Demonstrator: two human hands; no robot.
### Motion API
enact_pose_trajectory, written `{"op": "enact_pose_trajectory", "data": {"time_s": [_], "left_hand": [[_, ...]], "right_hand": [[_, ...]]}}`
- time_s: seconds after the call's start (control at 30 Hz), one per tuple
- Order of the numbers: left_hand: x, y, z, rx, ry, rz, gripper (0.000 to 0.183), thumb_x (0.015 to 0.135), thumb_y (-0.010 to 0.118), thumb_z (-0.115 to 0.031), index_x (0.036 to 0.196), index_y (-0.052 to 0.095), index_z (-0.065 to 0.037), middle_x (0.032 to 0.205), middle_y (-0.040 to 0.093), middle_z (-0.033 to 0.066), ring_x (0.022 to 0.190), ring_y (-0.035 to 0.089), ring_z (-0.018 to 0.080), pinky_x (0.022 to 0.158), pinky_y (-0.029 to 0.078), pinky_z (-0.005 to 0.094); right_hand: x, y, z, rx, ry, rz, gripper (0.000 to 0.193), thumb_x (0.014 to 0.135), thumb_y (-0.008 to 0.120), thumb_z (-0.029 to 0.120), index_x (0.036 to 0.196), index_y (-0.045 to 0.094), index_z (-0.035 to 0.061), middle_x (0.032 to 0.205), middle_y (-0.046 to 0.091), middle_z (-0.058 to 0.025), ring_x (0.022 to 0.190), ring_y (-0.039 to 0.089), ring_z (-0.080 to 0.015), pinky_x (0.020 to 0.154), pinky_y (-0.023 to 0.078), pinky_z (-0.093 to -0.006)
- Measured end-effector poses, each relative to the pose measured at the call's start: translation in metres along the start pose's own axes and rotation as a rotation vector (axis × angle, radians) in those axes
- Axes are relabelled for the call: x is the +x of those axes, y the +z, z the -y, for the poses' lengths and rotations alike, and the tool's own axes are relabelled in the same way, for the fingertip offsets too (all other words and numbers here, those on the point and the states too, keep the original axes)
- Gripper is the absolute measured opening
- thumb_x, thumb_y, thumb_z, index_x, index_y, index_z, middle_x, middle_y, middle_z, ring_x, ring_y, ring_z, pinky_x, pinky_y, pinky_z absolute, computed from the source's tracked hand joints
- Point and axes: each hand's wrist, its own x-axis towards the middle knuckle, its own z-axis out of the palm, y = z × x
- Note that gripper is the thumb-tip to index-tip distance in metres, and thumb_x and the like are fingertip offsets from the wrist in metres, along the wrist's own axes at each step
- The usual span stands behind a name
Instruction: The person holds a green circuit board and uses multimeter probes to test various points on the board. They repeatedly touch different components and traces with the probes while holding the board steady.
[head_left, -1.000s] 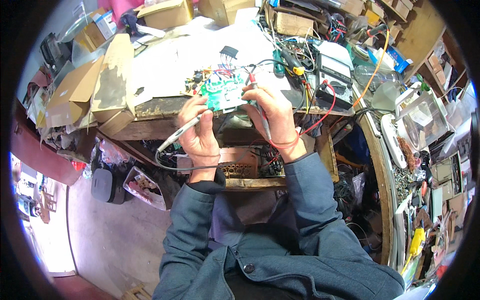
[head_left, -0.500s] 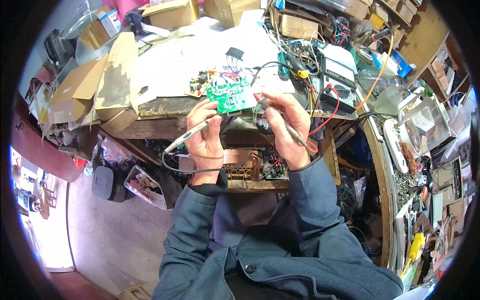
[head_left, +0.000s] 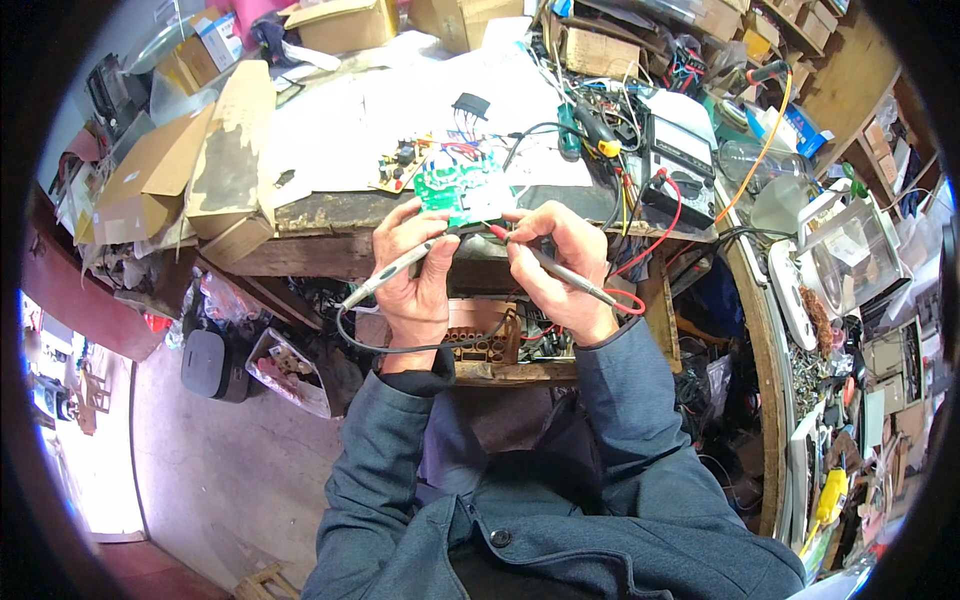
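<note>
Above the bench's front edge, a green circuit board [head_left: 460,197] is tilted, its near left edge gripped by the fingers of my left hand [head_left: 413,300]. That hand also holds a grey test probe [head_left: 385,275] with a black lead. My right hand [head_left: 570,262] is closed round a second grey test probe [head_left: 575,278], whose red tip end [head_left: 496,231] lies at the board's near edge. Whether the metal tip touches the board is too small to tell. A red lead runs from this probe toward the multimeter [head_left: 683,165] on the right of the bench.
Behind the board lie a small component board with wires [head_left: 400,165] and a black part with thin wires [head_left: 471,105]. Screwdrivers [head_left: 597,130] and tangled cables crowd the bench's right. Cardboard boxes [head_left: 150,180] stand left. Below my hands is an open drawer [head_left: 515,372].
My right hand has moved slightly nearer and left, bringing the red probe end from the board's right side to its near edge. The board has tilted a little; my left hand stays nearly in place.
</note>
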Motion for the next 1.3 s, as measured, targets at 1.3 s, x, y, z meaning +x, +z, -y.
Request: {"op": "enact_pose_trajectory", "data": {"time_s": [1.3], "left_hand": [[-0.0034, 0.0018, 0.0000, -0.205, -0.112, -0.123, 0.027, 0.113, 0.053, -0.027, 0.117, 0.058, 0.000, 0.125, 0.071, 0.0202, 0.126, 0.065, 0.0306, 0.109, 0.048, 0.0421]], "right_hand": [[0.0014, 0.0017, 0.0060, -0.033, -0.033, 0.017, 0.011, 0.087, 0.075, 0.003, 0.093, 0.067, 0.0028, 0.082, 0.069, -0.0101, 0.065, 0.065, -0.0145, 0.064, 0.054, -0.0300]]}}
